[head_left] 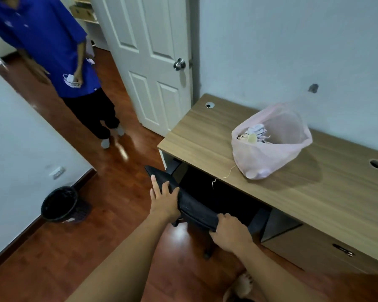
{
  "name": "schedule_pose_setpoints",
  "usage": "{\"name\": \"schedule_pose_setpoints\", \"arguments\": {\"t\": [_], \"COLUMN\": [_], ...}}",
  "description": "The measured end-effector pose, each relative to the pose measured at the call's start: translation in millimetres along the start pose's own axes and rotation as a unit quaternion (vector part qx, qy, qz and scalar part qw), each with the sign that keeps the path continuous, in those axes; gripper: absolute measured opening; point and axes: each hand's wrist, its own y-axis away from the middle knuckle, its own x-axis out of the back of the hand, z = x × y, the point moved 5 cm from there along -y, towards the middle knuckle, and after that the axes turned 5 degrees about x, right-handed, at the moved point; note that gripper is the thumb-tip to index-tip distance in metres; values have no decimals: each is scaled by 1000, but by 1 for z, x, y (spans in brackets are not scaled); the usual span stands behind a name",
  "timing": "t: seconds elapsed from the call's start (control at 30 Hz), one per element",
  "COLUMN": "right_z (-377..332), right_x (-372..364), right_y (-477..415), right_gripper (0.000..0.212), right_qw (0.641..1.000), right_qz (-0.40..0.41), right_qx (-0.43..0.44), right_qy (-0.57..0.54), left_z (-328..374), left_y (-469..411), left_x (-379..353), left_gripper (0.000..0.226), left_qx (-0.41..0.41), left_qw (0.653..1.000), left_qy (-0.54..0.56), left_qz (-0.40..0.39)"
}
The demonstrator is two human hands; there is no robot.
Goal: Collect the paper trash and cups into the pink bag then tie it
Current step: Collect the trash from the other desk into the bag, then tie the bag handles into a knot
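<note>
1. The pink bag (268, 153) sits on the desk (205, 131), towards the wall side of the top. Its mouth is open and untied.
2. Paper trash (254, 134) shows inside the bag at the mouth. I can't make out any cups for sure.
3. The left hand (163, 199) lies flat with straight fingers on the black chair back (196, 208), just in front of the desk's open knee space.
4. The right hand (230, 233) has its fingers curled over the chair back's top edge, gripping it. Neither hand is on the bag.
5. A thin string (224, 176) lies at the desk's front edge, just beside the bag, with one end dangling over.
6. A black bin (59, 203) stands on the floor, well apart from the desk to its left. A second person (52, 51) stands beyond the desk's left end, holding white items (71, 80).
7. Judged step: handling the chair at the desk. The bag is filled but not yet tied.
8. Risk: knocking the chair against the desk could jolt it, so the soft open bag slumps and spills paper.
9. Risk: the chair or an arm could catch the dangling string and drag it off the desk edge.
10. Risk: tying now could leave trash out, if the white items the other person holds are meant for the bag.
</note>
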Motion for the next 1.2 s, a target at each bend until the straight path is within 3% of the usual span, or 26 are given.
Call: {"name": "schedule_pose_setpoints", "arguments": {"t": [0.1,0.27,0.37,0.57,0.63,0.7,0.77,0.83,0.9,0.97,1.0,1.07,1.13,1.2], "right_z": [17,44,59,87,89,93,104,121,144,162,169,178,182,189], "right_x": [17,41,54,75,81,93,110,130,148,169,179,196,211,213], "right_y": [-23,-54,-69,-96,-102,-104,-104,-107,-109,-103,-100,-96,-98,-111], "right_gripper": [72,80,78,85,101,115,113,99,104,110,108,96,78,70], "right_qw": [1000,999,999,998,992,978,966,944,897,840,811,747,697,644], "right_qz": [-9,-32,-42,-61,-118,-181,-190,-130,-53,17,47,114,187,244], "right_qx": [6,15,26,20,32,43,28,-20,-78,-146,-179,-239,-295,-346], "right_qy": [-2,-3,2,-11,-40,-90,-174,-303,-432,-522,-555,-610,-626,-637], "left_z": [18,52,68,86,95,105,116,133,153,178,193,225,255,281], "left_y": [-19,-44,-63,-100,-112,-127,-140,-153,-174,-206,-223,-251,-256,-249], "left_x": [12,36,43,56,58,60,71,97,128,160,175,204,228,229], "left_gripper": [99,97,88,87,99,123,131,109,60,22,23,37,55,71], "left_qx": [11,18,-25,-135,-164,-184,-204,-223,-201,-177,-175,-183,-217,-239], "left_qw": [1000,990,980,971,959,932,897,871,872,901,921,958,954,938], "left_qy": [-17,-137,-197,-195,-216,-247,-231,-171,-96,-34,-7,92,205,249], "left_qz": [-5,8,24,-16,-80,-192,-318,-403,-435,-395,-347,-200,-29,17]}}
